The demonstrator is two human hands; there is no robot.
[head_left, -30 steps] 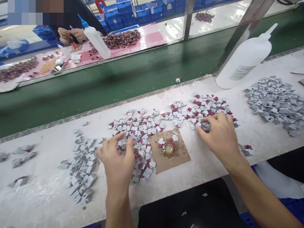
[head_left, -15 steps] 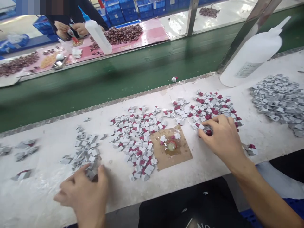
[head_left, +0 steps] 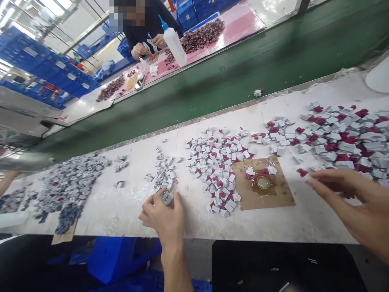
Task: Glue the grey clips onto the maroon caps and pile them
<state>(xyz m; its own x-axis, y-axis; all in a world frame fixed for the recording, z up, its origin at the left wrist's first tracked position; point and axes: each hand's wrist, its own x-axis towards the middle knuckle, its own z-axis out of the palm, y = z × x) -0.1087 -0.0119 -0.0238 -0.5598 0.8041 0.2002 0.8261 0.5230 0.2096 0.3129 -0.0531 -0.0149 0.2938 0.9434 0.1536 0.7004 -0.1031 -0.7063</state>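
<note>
My left hand (head_left: 165, 215) is at the near end of a small pile of grey plastic pieces (head_left: 164, 170), its thumb and fingers curled around a grey piece (head_left: 167, 197). At the right, my right hand (head_left: 349, 198) pinches a small grey-and-maroon piece (head_left: 303, 173) between thumb and forefinger. A brown card (head_left: 279, 194) lies between the hands, with a round red-rimmed cap (head_left: 262, 182) on it. Two small white-and-maroon pieces sit behind the cap. Left of the card is a pile of grey-and-maroon pieces (head_left: 217, 170); another pile (head_left: 340, 138) spreads behind my right hand.
A large grey heap (head_left: 69, 182) covers the far left of the white table (head_left: 127, 215). Beyond it runs a green belt (head_left: 194, 97) carrying one small piece (head_left: 258, 93). Across the belt, a co-worker's hands (head_left: 148, 46) work beside a squeeze bottle (head_left: 175, 44). Blue crates (head_left: 112, 259) stand below.
The view has swung left, bringing the large grey heap into sight. My right hand has come away from the right pile with a piece. My left hand stays at the small grey pile.
</note>
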